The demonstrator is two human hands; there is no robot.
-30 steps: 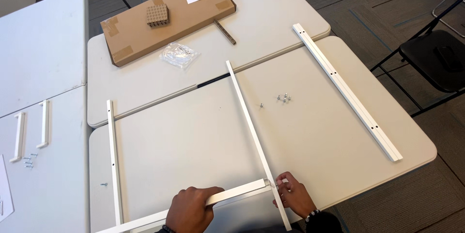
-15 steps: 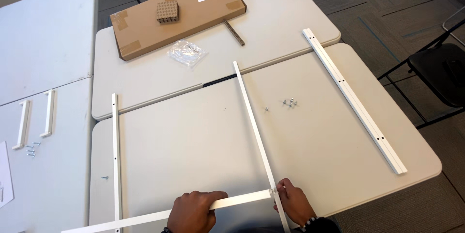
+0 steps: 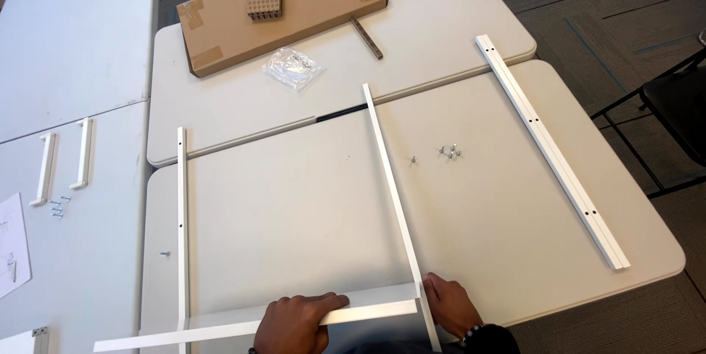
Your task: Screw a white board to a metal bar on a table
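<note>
White cross rail (image 3: 294, 322) at near table edge, gripped by left hand (image 3: 294, 321), fingers wrapped over it. Right hand (image 3: 450, 307) pressed at joint where rail meets long middle rail (image 3: 390, 192); fingers there hidden, so grasp impossible to tell. Left upright rail (image 3: 182, 229) laid crossing same cross rail. Judged early going: corner only being lined up, no screw seen in it. Further off, loose screws (image 3: 447, 152) unused mid-table, wide rail (image 3: 551, 148) lying apart at right. Beyond, plastic bag (image 3: 293, 68) and cardboard box (image 3: 279, 12) on far table.
</note>
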